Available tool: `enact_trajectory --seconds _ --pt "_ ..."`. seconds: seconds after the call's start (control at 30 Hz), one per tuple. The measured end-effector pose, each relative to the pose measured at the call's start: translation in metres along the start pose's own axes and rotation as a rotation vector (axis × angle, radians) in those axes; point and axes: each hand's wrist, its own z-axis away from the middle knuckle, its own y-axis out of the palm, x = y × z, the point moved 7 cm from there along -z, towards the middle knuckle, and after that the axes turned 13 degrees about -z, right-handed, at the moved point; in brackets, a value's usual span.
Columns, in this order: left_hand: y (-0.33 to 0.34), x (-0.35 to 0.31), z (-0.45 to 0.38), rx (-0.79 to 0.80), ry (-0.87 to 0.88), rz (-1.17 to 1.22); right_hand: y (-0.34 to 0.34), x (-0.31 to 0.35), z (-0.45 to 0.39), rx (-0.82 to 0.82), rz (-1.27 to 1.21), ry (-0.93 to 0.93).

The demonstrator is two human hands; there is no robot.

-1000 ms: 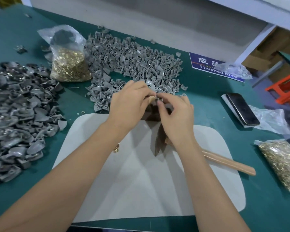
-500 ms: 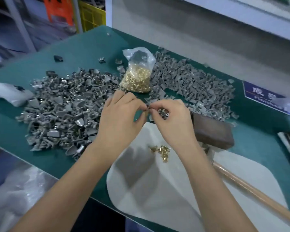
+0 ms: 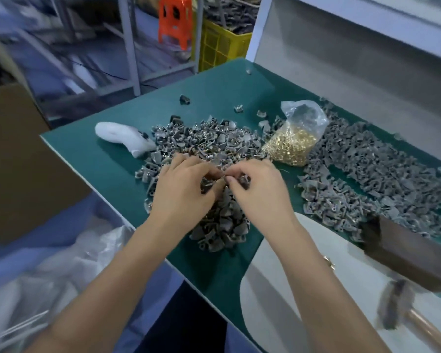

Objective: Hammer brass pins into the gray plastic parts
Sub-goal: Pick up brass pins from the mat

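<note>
Over the left-hand heap (image 3: pixel 209 149) of gray plastic parts, on the green bench top (image 3: pixel 107 159), both hands met fingertip to fingertip. Left hand (image 3: pixel 186 192): fingers curled, pinching a dark gray part (image 3: pixel 206 185). Right hand (image 3: pixel 259 193): fingers curled round another gray part (image 3: pixel 243 180); whether a pin sat between the fingertips could not be told.

Gray parts: small, curved, shell-like mouldings with a ribbed socket end. Judged light, stiff and slightly slick, best held by the thick socket end, leaving the pin hole exposed. A second heap (image 3: pixel 382 179) lay to the right.

Brass pins: shiny, tiny, loose in a clear plastic bag (image 3: pixel 294 138) between the heaps. Judged prone to roll and scatter.

Hammer (image 3: pixel 397 309): dark head, pale wooden handle, lying blurred on the white mat (image 3: pixel 278 289), beside a dark brown block (image 3: pixel 407 253).

White glove (image 3: pixel 122 138): soft, at the heap's far left.
</note>
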Motion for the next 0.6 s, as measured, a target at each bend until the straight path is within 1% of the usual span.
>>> enact_trajectory --seconds 0.2,0.3,0.37,0.43,0.5,0.6 --pt "0.0 -0.008 0.003 -0.012 0.051 0.016 -0.005 -0.001 0.007 -0.028 -0.06 -0.029" --pt "-0.004 -0.022 0.004 -0.057 0.1 0.026 -0.025 -0.006 0.02 -0.107 -0.093 -0.07" --pt "-0.001 -0.042 0.007 -0.053 0.168 0.016 -0.043 -0.017 0.035 -0.155 -0.09 -0.061" --pt "0.007 -0.071 0.014 -0.011 0.265 0.016 -0.064 -0.032 0.053 -0.194 -0.075 -0.031" --pt "0.018 -0.102 0.024 0.069 0.343 0.064 -0.086 -0.05 0.072 -0.237 -0.048 0.012" --pt "0.035 -0.136 0.041 0.173 0.403 0.145 -0.118 -0.075 0.107 -0.304 -0.03 0.082"
